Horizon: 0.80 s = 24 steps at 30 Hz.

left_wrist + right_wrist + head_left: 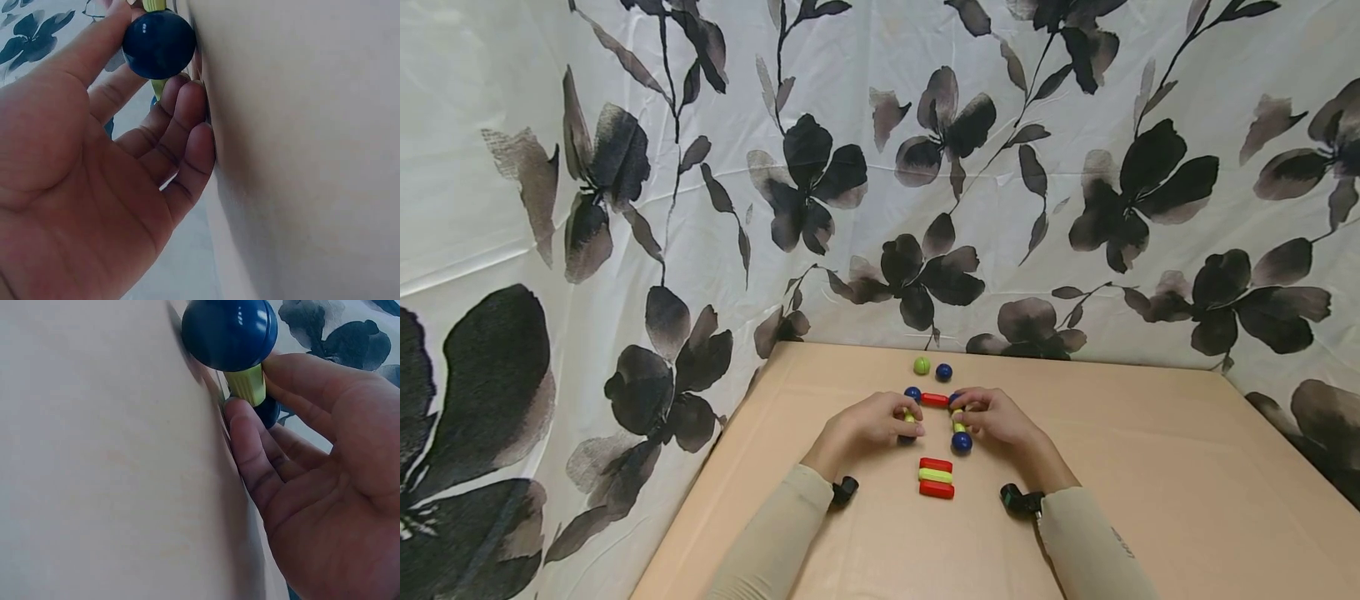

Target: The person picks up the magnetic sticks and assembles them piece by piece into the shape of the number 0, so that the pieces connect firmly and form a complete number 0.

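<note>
At the middle of the tan table (1150,467), between the two hands, lies a small frame of magnetic-looking pieces: a red rod (935,400) across the far side, a yellow-green rod running down each flank, dark blue balls at the corners. Left hand (871,422) holds the left yellow-green rod (909,417); in the left wrist view thumb and fingers (187,131) curl round it just behind the near blue ball (159,44), fingertips resting on the table. Right hand (996,417) does the same on the right yellow-green rod (246,384), fingers half-bent round the shaft, the right blue ball (229,332) sitting at its near end, touching the table. Neither hand is clenched hard; both are pinching lightly. Judgement: rods look like stiff, light plastic; balls smooth, glossy, likely to roll or slip off if nudged, so the joints are the weak spot. Best hold is on the rod shafts, near the joints, as now. Nearer the person, three spare rods (936,477) lie side by side, red, yellow-green, red. Beyond the frame, a loose green ball (921,365) and a loose blue ball (943,372) sit just beside each other. Floral cloth (625,208) hangs behind and to the sides.
</note>
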{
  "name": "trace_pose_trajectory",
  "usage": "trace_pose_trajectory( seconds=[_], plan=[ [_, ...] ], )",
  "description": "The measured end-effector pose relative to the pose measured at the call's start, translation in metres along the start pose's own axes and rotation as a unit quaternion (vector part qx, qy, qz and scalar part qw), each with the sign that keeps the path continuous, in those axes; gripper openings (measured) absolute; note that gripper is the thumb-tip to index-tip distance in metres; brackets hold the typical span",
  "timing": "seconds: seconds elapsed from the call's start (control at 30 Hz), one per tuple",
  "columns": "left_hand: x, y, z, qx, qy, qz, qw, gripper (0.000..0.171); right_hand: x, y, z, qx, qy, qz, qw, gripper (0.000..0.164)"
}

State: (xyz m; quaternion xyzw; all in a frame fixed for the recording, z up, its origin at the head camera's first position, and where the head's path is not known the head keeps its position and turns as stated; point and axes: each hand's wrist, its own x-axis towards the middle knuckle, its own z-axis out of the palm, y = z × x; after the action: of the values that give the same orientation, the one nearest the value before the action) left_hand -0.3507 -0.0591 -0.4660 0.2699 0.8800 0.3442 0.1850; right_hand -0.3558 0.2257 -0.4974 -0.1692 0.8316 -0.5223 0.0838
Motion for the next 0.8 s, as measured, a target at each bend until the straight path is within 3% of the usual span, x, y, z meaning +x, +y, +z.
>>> trace_pose_trajectory(
  seconds=[0.3,0.5,0.63,0.8],
  plan=[
    [0.004,-0.001,0.0,0.016,0.019,0.008,0.9997,0.023,0.004,-0.003,0.004,-0.011,0.023,-0.01,1.0,0.026],
    [0.013,-0.007,0.001,0.027,0.082,0.014,0.9962,0.036,0.009,-0.002,0.008,-0.014,0.043,-0.003,0.999,0.027],
    [0.018,-0.014,0.002,0.0,0.113,0.021,0.9934,0.038,0.011,-0.003,0.009,-0.014,0.051,0.01,0.999,0.025],
    [0.021,-0.023,0.002,-0.049,0.107,0.027,0.9927,0.031,0.012,-0.003,0.009,-0.013,0.066,0.024,0.997,0.024]
  ],
)
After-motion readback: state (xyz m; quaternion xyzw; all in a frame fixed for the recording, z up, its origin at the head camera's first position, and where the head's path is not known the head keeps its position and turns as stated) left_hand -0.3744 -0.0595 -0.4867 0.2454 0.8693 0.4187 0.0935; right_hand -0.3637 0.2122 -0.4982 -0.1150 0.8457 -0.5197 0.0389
